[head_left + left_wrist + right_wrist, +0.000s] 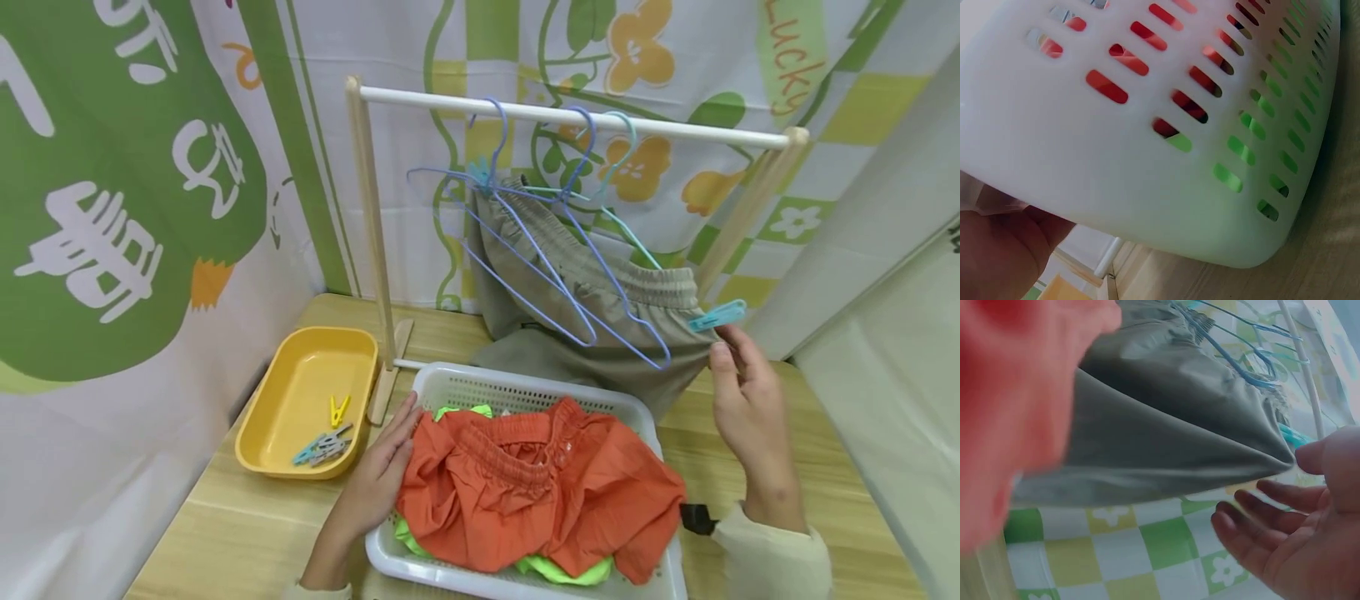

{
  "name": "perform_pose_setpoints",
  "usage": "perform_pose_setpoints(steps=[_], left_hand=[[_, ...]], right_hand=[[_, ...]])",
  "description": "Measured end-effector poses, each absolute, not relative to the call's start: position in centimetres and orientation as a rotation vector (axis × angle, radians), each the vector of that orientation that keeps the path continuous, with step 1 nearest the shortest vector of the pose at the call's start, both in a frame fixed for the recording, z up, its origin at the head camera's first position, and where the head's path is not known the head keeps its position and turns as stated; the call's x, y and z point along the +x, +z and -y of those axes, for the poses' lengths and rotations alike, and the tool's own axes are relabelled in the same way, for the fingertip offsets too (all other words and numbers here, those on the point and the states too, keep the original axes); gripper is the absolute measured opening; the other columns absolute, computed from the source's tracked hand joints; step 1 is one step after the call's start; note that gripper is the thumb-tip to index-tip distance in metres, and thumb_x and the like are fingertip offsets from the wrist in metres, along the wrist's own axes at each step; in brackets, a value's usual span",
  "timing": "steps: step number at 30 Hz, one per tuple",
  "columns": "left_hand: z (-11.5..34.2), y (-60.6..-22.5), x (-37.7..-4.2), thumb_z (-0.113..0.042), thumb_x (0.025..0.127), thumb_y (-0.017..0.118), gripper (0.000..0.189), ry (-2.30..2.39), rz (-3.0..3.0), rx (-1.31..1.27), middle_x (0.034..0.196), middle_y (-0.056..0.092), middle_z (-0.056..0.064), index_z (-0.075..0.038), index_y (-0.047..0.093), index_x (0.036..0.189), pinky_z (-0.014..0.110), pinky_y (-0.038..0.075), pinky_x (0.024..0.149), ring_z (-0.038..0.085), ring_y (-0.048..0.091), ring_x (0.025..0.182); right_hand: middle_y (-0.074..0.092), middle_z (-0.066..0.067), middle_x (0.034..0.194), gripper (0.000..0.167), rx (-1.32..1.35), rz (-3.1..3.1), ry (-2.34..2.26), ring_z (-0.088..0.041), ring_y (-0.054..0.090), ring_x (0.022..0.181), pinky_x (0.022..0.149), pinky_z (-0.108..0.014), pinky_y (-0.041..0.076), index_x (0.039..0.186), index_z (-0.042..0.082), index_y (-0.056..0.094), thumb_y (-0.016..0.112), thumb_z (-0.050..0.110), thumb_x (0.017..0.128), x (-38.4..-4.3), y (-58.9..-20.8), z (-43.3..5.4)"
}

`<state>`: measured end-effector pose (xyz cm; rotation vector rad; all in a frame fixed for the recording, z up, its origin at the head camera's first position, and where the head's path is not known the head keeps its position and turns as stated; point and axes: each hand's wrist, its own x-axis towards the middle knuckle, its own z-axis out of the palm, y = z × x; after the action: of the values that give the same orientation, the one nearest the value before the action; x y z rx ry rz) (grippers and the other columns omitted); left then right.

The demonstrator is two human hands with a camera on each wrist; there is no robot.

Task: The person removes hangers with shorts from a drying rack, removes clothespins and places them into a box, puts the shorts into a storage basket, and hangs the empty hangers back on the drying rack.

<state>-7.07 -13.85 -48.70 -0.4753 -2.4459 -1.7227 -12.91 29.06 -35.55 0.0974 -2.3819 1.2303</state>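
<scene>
Grey-green elastic-waist pants hang from a mint hanger on the rack, with a turquoise clothespin at the right end of the waistband. My right hand pinches the cloth just below that clothespin; in the right wrist view the fabric draws to a point at the thumb, the other fingers spread loosely. My left hand rests along the left rim of a white perforated basket, fingers fairly straight. Orange elastic-waist shorts lie in the basket over bright green cloth.
Two blue-purple hangers hang in front of the pants on the rack's white bar. At left stands a yellow tray holding a yellow clothespin and several blue and grey ones. Patterned curtains enclose the wooden table.
</scene>
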Motion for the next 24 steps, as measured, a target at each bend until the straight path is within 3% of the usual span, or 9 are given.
perform_pose_setpoints(steps=[4, 7, 9, 11, 14, 22, 24], left_hand=[[13.9, -48.9, -7.2, -0.007, 0.112, 0.041, 0.045, -1.749, 2.411, -0.479, 0.168, 0.023, 0.009, 0.004, 0.039, 0.155, 0.018, 0.016, 0.118, 0.028, 0.021, 0.153], [13.8, -49.0, -7.2, -0.007, 0.111, 0.041, 0.045, -1.762, 2.394, -0.48, 0.168, 0.023, 0.01, 0.004, 0.039, 0.155, 0.018, 0.016, 0.117, 0.03, 0.021, 0.153], [13.8, -49.0, -7.2, -0.007, 0.111, 0.042, 0.045, -1.768, 2.389, -0.473, 0.168, 0.023, 0.009, 0.003, 0.04, 0.155, 0.018, 0.016, 0.117, 0.03, 0.021, 0.153], [13.8, -49.0, -7.1, -0.008, 0.112, 0.042, 0.045, -1.784, 2.391, -0.453, 0.168, 0.021, 0.007, 0.003, 0.04, 0.155, 0.017, 0.015, 0.117, 0.029, 0.018, 0.153], [13.8, -48.8, -7.0, -0.012, 0.112, 0.043, 0.045, -1.819, 2.415, -0.392, 0.168, 0.017, 0.005, 0.0, 0.04, 0.156, 0.017, 0.012, 0.117, 0.028, 0.014, 0.154], [13.8, -48.6, -6.7, -0.014, 0.111, 0.045, 0.051, -1.822, 2.47, -0.234, 0.168, 0.022, 0.0, -0.013, 0.035, 0.161, 0.032, 0.014, 0.119, 0.022, 0.016, 0.154], [13.8, -48.7, -6.7, -0.014, 0.111, 0.045, 0.051, -1.816, 2.465, -0.238, 0.167, 0.022, -0.001, -0.014, 0.035, 0.161, 0.031, 0.015, 0.119, 0.023, 0.017, 0.154]], right_hand=[[0.06, -0.015, 0.137, 0.041, 0.136, 2.298, 1.297, 0.0, 0.054, 0.12, 0.093, -0.01, 0.043, 0.145, -0.002, 0.054, 0.048, 0.019, 0.11, -13.7, -35.7, -28.5], [0.065, -0.006, 0.105, 0.029, 0.145, 2.272, 1.257, -0.004, 0.059, 0.093, 0.074, -0.013, 0.046, 0.124, -0.004, 0.066, 0.051, 0.017, 0.109, -14.2, -35.8, -28.1], [0.055, -0.001, 0.082, 0.025, 0.149, 2.271, 1.208, -0.006, 0.05, 0.072, 0.059, -0.017, 0.039, 0.104, -0.003, 0.066, 0.053, 0.017, 0.109, -14.4, -35.8, -27.9], [0.041, -0.002, 0.07, 0.029, 0.15, 2.272, 1.163, -0.011, 0.037, 0.06, 0.052, -0.022, 0.03, 0.088, -0.001, 0.058, 0.054, 0.019, 0.109, -14.5, -35.8, -27.7], [0.037, -0.002, 0.065, 0.035, 0.152, 2.263, 1.139, -0.012, 0.034, 0.056, 0.049, -0.025, 0.027, 0.079, 0.001, 0.052, 0.055, 0.02, 0.108, -14.6, -35.8, -27.5], [0.035, -0.001, 0.061, 0.037, 0.172, 2.231, 1.038, -0.007, 0.031, 0.053, 0.047, -0.025, 0.024, 0.074, 0.001, 0.05, 0.056, 0.016, 0.107, -14.7, -36.1, -27.3], [0.034, 0.0, 0.06, 0.038, 0.168, 2.216, 1.031, -0.005, 0.03, 0.053, 0.047, -0.025, 0.023, 0.073, 0.001, 0.05, 0.056, 0.016, 0.108, -14.6, -36.0, -27.3]])
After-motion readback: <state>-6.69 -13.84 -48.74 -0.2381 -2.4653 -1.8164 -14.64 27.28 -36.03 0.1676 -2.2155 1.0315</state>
